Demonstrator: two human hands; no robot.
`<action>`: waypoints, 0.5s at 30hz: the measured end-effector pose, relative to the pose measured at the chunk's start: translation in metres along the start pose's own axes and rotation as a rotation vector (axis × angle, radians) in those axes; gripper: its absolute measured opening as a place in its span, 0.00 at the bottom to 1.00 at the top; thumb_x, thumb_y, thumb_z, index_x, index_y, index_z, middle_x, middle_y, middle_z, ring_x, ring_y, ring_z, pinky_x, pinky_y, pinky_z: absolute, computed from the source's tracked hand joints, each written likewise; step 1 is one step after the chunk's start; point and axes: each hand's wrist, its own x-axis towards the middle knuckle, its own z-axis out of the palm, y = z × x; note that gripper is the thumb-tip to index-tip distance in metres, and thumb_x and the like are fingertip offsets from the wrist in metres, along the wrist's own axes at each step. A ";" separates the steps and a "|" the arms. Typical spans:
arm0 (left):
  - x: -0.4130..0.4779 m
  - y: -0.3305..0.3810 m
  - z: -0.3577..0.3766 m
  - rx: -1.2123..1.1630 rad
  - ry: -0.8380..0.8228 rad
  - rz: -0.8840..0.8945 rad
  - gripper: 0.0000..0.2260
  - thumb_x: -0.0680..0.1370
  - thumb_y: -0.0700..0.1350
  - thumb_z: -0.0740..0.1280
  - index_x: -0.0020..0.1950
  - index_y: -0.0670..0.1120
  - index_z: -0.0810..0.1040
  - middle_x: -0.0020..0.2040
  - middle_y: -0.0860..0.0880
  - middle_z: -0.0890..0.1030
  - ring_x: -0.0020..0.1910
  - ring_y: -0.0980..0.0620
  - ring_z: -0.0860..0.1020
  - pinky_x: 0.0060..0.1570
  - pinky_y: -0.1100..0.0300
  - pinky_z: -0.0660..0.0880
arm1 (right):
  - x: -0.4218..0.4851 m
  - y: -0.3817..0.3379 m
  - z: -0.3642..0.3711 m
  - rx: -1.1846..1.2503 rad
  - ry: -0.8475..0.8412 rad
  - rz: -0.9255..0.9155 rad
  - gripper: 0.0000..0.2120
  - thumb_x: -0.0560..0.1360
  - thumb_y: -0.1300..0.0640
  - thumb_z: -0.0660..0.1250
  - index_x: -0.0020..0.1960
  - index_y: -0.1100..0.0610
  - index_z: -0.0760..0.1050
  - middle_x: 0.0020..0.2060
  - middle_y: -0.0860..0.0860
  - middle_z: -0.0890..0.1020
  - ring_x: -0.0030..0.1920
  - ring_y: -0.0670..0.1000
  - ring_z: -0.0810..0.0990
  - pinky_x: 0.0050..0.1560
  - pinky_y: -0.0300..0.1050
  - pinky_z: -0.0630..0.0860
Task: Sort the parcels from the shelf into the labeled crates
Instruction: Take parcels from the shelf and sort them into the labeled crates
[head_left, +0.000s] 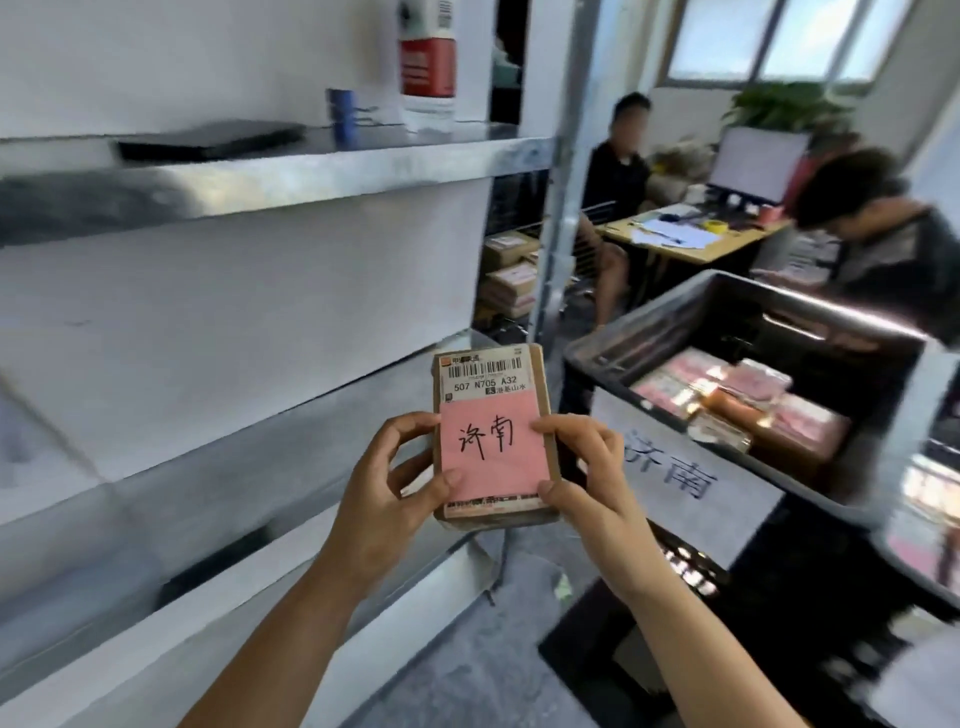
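Observation:
A small brown cardboard parcel (491, 384) with a white barcode label and a pink slip with handwritten characters is held up in the middle of the view. My left hand (387, 488) grips its left edge, thumb on the pink slip. My right hand (589, 478) grips its right edge and lower corner. To the right stands a black crate (587, 358) with a white paper label (680, 467) showing the same two characters. Several pink-labelled parcels (727, 389) lie inside it.
Metal shelves (270, 176) fill the left side, the upper one carrying a dark flat item (208, 140) and a red-and-white box (427, 62). A second crate (914, 525) sits at the far right. Two people are at a desk (691, 244) behind.

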 end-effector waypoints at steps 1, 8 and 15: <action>0.009 -0.001 0.013 0.000 -0.044 0.002 0.18 0.64 0.46 0.72 0.52 0.55 0.74 0.54 0.56 0.80 0.56 0.52 0.80 0.42 0.54 0.81 | -0.002 0.002 -0.013 0.001 0.039 0.010 0.20 0.64 0.59 0.61 0.54 0.46 0.70 0.59 0.54 0.65 0.59 0.34 0.64 0.46 0.24 0.70; 0.075 -0.003 0.074 -0.002 -0.311 0.057 0.18 0.65 0.44 0.71 0.53 0.53 0.74 0.51 0.57 0.82 0.53 0.55 0.80 0.43 0.60 0.80 | 0.013 0.012 -0.065 0.032 0.267 0.053 0.13 0.62 0.45 0.63 0.47 0.34 0.74 0.63 0.53 0.68 0.66 0.53 0.68 0.53 0.45 0.76; 0.172 -0.012 0.134 -0.005 -0.575 0.090 0.19 0.65 0.47 0.76 0.51 0.59 0.75 0.55 0.52 0.80 0.56 0.53 0.79 0.52 0.55 0.79 | 0.059 0.027 -0.127 0.024 0.500 0.109 0.13 0.68 0.55 0.65 0.48 0.40 0.75 0.62 0.56 0.71 0.61 0.55 0.74 0.45 0.44 0.78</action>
